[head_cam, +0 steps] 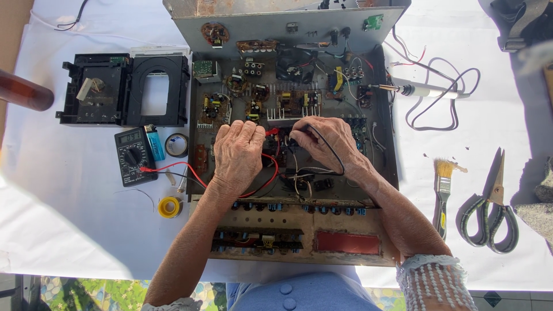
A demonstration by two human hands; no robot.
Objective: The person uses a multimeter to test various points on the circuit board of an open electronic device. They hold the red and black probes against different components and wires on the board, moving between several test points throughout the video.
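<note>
Nearest us, our two bare forearms reach over the rusty front panel [299, 230] into the open grey metal amplifier chassis [389, 144]; our left hand [238, 154] has its fingers curled down, pinching the red test probe [271, 132], and our right hand [328, 141] closes its fingertips on the black test probe [295, 140], both tips down among the boards mid-chassis. To probe well, we judge that each tip should sit steady on one contact, clear of neighbours, with the black digital multimeter [133, 155] on the white tablecloth [69, 219] left of the chassis kept readable.
</note>
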